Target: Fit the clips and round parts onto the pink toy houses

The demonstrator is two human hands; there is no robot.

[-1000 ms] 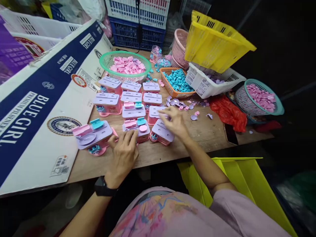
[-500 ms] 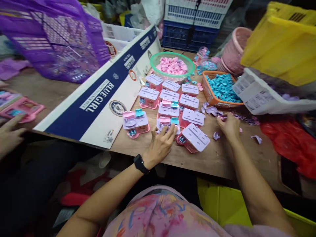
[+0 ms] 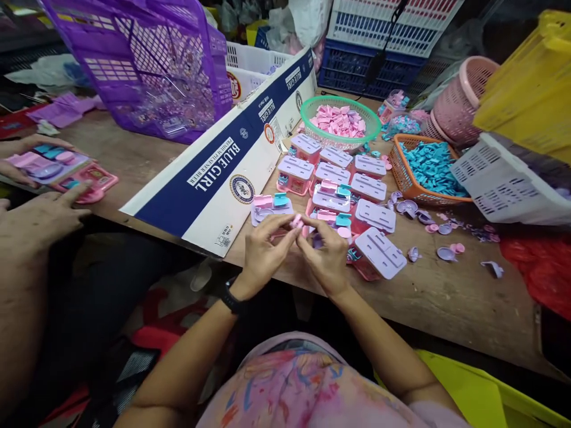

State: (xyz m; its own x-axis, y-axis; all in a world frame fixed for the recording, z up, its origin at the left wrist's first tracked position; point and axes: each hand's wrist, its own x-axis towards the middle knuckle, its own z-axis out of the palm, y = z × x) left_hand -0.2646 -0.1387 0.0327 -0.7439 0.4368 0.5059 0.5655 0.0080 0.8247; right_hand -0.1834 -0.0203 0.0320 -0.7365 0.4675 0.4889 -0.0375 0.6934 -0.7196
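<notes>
My left hand (image 3: 267, 249) and my right hand (image 3: 328, 252) meet at the fingertips over the near side of the table. Both pinch a small pink plastic piece (image 3: 297, 221); its exact kind is too small to tell. Behind them sits a toy box (image 3: 327, 215) whose lilac top carries pink and turquoise parts and a round pink piece (image 3: 344, 232). Partly covered by my left hand is another toy box (image 3: 272, 208) with similar parts. Several boxes with bare slotted lilac tops (image 3: 381, 252) stand close by.
A green basket (image 3: 377, 128) holds pink pieces; an orange basket (image 3: 401, 172) holds turquoise ones. Loose lilac parts (image 3: 446, 254) lie at right. A cardboard divider (image 3: 214, 160) stands at left, with a co-worker's hands (image 3: 40, 229) on a toy beyond it. A purple basket (image 3: 214, 77) rises behind.
My right hand has come left from the loose parts at right to meet my left hand. My left hand has lifted off the toy box. The view has shifted, and the co-worker's toy shows more fully.
</notes>
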